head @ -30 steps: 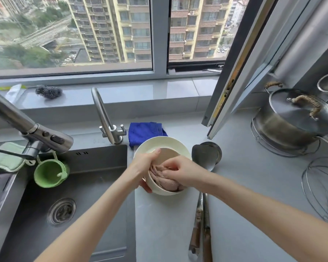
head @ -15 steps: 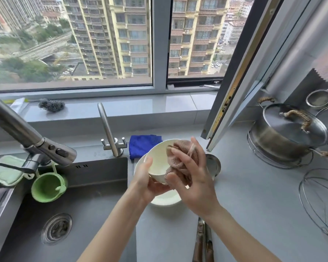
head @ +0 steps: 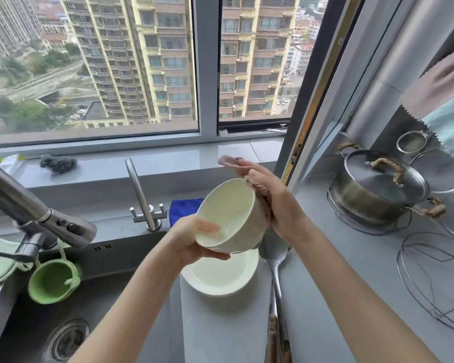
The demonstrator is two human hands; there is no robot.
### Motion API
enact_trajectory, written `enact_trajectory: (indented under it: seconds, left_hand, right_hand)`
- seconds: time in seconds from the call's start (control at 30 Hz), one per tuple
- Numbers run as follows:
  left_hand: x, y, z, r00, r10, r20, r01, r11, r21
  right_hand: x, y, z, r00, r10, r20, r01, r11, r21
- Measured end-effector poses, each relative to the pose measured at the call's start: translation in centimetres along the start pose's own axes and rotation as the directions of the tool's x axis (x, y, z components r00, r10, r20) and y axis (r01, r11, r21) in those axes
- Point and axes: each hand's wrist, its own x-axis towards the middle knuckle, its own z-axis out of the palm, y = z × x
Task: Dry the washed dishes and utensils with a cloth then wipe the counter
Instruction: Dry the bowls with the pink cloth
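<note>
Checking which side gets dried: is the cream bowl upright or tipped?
Tipped. The cream bowl is held on its side, opening toward the camera; left hand grips its rim, right hand presses the cloth against its outside.

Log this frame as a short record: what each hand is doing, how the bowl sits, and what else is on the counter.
left hand: grips the cream bowl at its rim, thumb inside
right hand: presses the pinkish cloth against the bowl's outer wall
bowl: held in the air, tilted, above the plate
counter: plate, metal ladle beside it, blue cloth behind, lidded steel pot at right
</note>
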Motion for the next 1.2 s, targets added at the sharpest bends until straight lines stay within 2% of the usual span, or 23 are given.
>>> enact_trajectory:
  seconds: [0.07,0.13,0.2,0.23,0.3,0.37,0.4,0.47,0.53,0.63,0.7,0.77,0.87,0.9,0.97,1.0,1.03,1.1,1.17,1.2]
  left_hand:
    - [0.9,0.0,-0.1,1.000,-0.006,-0.026,0.002,0.985,-0.173]
    - [1.3,0.1,0.3,0.999,0.032,-0.043,-0.044,0.945,-0.324]
    - [1.2,0.0,1.3,0.989,0.088,-0.115,-0.125,0.924,-0.362]
    - [1.1,-0.1,1.8,0.977,0.139,-0.162,-0.189,0.917,-0.351]
    - [1.0,-0.6,2.5,0.928,0.287,-0.239,-0.348,0.897,-0.273]
    - [0.8,-1.0,2.3,0.853,0.442,-0.277,-0.486,0.866,-0.115]
    - [0.6,-1.1,1.9,0.823,0.504,-0.261,-0.531,0.847,-0.038]
    - [0.4,-0.8,0.7,0.800,0.576,-0.168,-0.568,0.817,0.099]
    - [0.2,0.0,-0.4,0.828,0.560,-0.038,-0.535,0.808,0.247]
    - [-0.4,1.5,-1.4,0.883,0.454,0.117,-0.458,0.783,0.421]
    - [-0.9,2.6,-1.3,0.907,0.376,0.190,-0.417,0.739,0.529]
    - [-1.6,3.8,-0.9,0.936,0.262,0.236,-0.352,0.681,0.642]
    - [-2.2,5.1,-0.2,0.948,0.153,0.278,-0.313,0.582,0.750]
    - [-2.3,5.3,0.2,0.949,0.169,0.266,-0.315,0.519,0.794]
    - [-1.5,4.9,0.9,0.915,0.294,0.276,-0.350,0.240,0.905]
    - [-1.1,4.4,1.1,0.886,0.374,0.275,-0.351,0.150,0.924]
    - [-0.9,3.7,1.3,0.858,0.445,0.257,-0.349,0.138,0.927]
    - [0.0,2.2,1.1,0.828,0.537,0.162,-0.340,0.250,0.906]
    - [0.7,1.3,0.8,0.814,0.579,-0.045,-0.322,0.514,0.795]
    - [1.0,1.0,1.0,0.794,0.584,-0.166,-0.340,0.654,0.676]
  right_hand:
    - [-1.0,0.6,0.9,0.982,-0.168,-0.080,0.161,0.983,-0.088]
    - [-1.8,1.9,2.3,0.934,-0.335,-0.121,0.279,0.900,-0.334]
    - [-2.3,3.1,3.7,0.888,-0.397,-0.231,0.267,0.855,-0.444]
    - [-2.5,3.2,4.2,0.875,-0.356,-0.327,0.220,0.896,-0.386]
    - [-2.6,3.1,4.4,0.871,-0.152,-0.467,0.150,0.988,-0.041]
    - [-2.2,3.4,3.5,0.910,0.056,-0.411,0.094,0.937,0.335]
    - [-2.1,3.3,3.0,0.926,0.111,-0.361,0.058,0.903,0.426]
    - [-2.0,2.8,1.8,0.949,0.153,-0.277,-0.008,0.887,0.462]
    - [-1.9,2.3,0.6,0.974,0.140,-0.178,-0.064,0.923,0.380]
    - [-1.7,1.4,-0.4,0.991,0.130,0.031,-0.133,0.972,0.195]
    - [-1.6,1.3,-0.5,0.980,0.193,0.039,-0.197,0.970,0.145]
    - [-1.5,1.4,-0.4,0.963,0.270,-0.014,-0.265,0.954,0.143]
    - [-1.6,1.1,-0.7,0.961,0.277,-0.028,-0.275,0.961,0.039]
    - [-1.6,0.7,-0.8,0.965,0.261,-0.008,-0.261,0.965,-0.026]
    - [-1.5,0.0,-0.7,0.968,0.247,0.040,-0.238,0.959,-0.156]
    - [-1.4,-0.3,-0.5,0.969,0.243,0.043,-0.232,0.955,-0.184]
    - [-1.2,-0.4,-0.4,0.971,0.237,0.021,-0.229,0.955,-0.188]
    - [-1.1,-0.2,-0.3,0.973,0.215,-0.087,-0.226,0.963,-0.149]
    - [-1.2,0.6,-0.3,0.956,0.217,-0.195,-0.233,0.970,-0.062]
    - [-1.5,1.1,0.0,0.945,0.222,-0.242,-0.225,0.974,0.015]
